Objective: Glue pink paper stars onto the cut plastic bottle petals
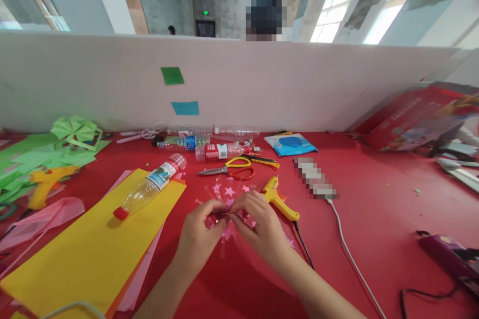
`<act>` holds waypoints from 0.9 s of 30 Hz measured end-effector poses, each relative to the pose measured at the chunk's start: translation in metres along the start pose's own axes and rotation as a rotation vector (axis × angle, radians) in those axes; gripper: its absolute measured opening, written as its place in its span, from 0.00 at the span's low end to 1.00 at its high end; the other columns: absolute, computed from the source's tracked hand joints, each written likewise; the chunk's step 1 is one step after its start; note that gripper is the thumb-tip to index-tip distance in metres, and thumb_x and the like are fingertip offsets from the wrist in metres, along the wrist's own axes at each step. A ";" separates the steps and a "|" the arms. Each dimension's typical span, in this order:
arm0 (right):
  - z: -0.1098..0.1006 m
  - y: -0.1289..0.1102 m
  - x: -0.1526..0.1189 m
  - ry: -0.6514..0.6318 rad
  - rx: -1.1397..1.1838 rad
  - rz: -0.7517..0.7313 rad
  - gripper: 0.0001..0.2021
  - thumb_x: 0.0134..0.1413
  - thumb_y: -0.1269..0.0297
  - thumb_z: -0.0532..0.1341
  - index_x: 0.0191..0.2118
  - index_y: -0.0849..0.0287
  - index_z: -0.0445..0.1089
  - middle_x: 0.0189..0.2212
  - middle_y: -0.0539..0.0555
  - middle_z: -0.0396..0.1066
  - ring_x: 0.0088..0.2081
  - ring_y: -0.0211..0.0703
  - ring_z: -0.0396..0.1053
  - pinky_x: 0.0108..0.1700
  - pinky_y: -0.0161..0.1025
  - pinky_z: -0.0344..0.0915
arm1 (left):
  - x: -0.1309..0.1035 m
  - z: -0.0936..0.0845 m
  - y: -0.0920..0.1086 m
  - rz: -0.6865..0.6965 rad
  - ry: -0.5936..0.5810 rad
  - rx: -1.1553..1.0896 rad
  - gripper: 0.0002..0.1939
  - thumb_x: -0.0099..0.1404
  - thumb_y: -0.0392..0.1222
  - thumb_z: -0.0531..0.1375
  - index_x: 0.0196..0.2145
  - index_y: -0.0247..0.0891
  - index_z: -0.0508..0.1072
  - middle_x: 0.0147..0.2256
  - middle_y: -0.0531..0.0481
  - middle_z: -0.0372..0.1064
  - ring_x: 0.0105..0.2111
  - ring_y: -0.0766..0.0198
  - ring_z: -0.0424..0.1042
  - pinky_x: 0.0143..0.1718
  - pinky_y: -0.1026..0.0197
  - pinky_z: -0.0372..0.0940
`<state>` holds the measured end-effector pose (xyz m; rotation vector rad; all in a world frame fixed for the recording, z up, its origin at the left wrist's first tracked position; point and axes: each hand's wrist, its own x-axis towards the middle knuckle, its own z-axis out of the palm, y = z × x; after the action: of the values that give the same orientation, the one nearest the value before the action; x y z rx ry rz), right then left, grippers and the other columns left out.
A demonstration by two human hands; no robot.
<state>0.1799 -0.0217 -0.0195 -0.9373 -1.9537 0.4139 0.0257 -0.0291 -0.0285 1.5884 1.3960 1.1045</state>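
My left hand (200,232) and my right hand (260,224) meet over the red table, fingertips pinched close together. Whatever lies between them is too small and too covered to make out. Under and around the fingers spreads a clear plastic piece with thin strips fanning outward, dotted with several pink stars (229,191). A yellow glue gun (279,199) lies just right of my right hand. Beyond the stars are scissors (226,167) with yellow and orange handles, and pliers (262,160).
On the left, a plastic bottle (151,187) lies on yellow paper (90,244); green paper (45,157) and another yellow glue gun (47,184) are beyond. Several bottles and a blue wipes pack (291,144) line the white partition (262,84). A white cable (348,244) runs at right.
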 end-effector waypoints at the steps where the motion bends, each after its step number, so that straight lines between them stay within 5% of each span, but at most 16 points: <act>1: 0.000 0.001 -0.001 0.006 -0.037 -0.055 0.06 0.56 0.74 0.56 0.31 0.57 0.66 0.28 0.52 0.71 0.33 0.43 0.64 0.38 0.42 0.62 | -0.001 0.001 0.000 0.014 0.003 0.014 0.06 0.54 0.36 0.58 0.31 0.41 0.73 0.31 0.53 0.75 0.34 0.63 0.74 0.37 0.63 0.67; 11: -0.002 0.007 -0.011 0.010 -0.268 -0.294 0.07 0.59 0.75 0.53 0.38 0.59 0.67 0.33 0.56 0.73 0.34 0.43 0.66 0.35 0.40 0.64 | -0.005 0.002 -0.003 0.146 0.060 0.113 0.08 0.57 0.36 0.57 0.33 0.42 0.74 0.31 0.53 0.77 0.32 0.64 0.75 0.37 0.64 0.69; 27: 0.001 0.004 -0.008 0.060 -0.048 -0.066 0.06 0.58 0.74 0.54 0.34 0.57 0.65 0.29 0.52 0.69 0.32 0.42 0.66 0.33 0.38 0.64 | -0.006 -0.001 0.001 0.048 -0.037 0.011 0.07 0.61 0.43 0.57 0.32 0.41 0.74 0.31 0.52 0.76 0.34 0.63 0.74 0.37 0.65 0.67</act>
<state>0.1828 -0.0251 -0.0269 -0.9033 -1.9413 0.2993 0.0250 -0.0350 -0.0279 1.6495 1.3490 1.0915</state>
